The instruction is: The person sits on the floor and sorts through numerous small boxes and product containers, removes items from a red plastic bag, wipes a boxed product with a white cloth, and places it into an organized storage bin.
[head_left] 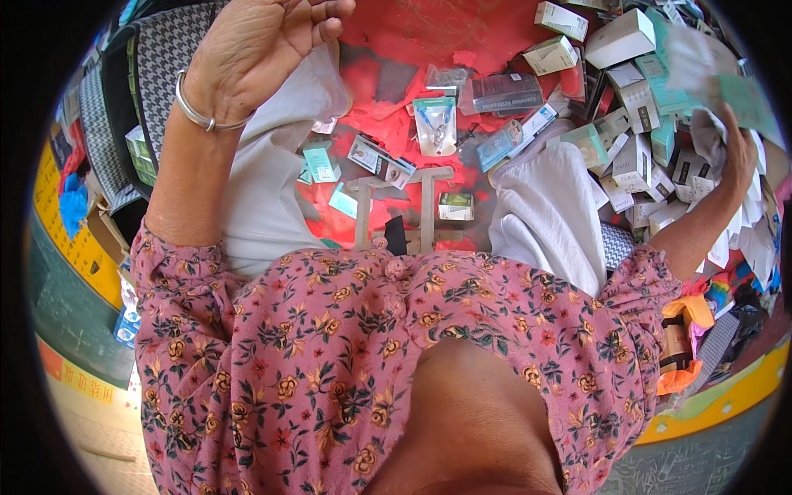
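My left hand is raised at the upper left, palm up with fingers loosely curled and nothing in it; a silver bangle circles its wrist. My right hand reaches out at the far right and grips a pale green, blurred packet above a heap of small white and green boxes. Both forearms come out of my pink floral sleeves. My knees in white trousers frame a red floor covering.
Blister packs and small cards lie scattered on the red sheet between my knees, beside a low wooden stand. A houndstooth cushion lies at the left. Bags and an orange pouch sit at the lower right.
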Demonstrator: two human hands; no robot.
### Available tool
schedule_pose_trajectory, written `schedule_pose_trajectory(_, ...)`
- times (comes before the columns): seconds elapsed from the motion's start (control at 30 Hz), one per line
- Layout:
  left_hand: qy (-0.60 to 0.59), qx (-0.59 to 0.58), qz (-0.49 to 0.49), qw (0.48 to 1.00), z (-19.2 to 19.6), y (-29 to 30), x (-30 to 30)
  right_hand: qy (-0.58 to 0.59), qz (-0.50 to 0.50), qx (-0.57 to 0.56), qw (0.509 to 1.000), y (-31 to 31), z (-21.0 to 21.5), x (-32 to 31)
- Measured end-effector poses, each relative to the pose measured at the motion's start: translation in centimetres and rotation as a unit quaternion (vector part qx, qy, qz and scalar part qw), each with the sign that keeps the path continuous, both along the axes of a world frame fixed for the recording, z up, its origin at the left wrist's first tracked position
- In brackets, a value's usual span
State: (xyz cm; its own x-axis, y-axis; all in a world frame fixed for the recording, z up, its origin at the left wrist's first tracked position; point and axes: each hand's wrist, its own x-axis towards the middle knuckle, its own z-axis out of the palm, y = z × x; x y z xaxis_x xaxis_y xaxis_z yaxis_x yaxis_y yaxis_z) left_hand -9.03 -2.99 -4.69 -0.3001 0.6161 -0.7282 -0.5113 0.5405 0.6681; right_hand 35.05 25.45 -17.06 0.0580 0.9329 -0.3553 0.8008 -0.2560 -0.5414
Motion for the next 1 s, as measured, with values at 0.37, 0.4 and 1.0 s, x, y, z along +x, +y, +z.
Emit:
schedule_pose_trajectory(0.37, -0.021, -0.001, -0.009, 1.000, -0.3, 0.1, 0.6, -0.145, 0.707, -0.033, 0.692, -22.8, -7.8, -19.1)
schedule_pose_trajectory(0.4, -0.028, -0.003, -0.014, 1.000, -0.3, 0.2, 0.8, -0.144, 0.748, 0.072, 0.644, -24.9, -11.7, -17.7)
schedule_pose_trajectory(1.0, -0.027, -0.010, -0.020, 0.999, -0.9, -0.2, 0.6, 0.183, 0.088, -0.243, 0.949, -10.1, -4.2, -9.6)
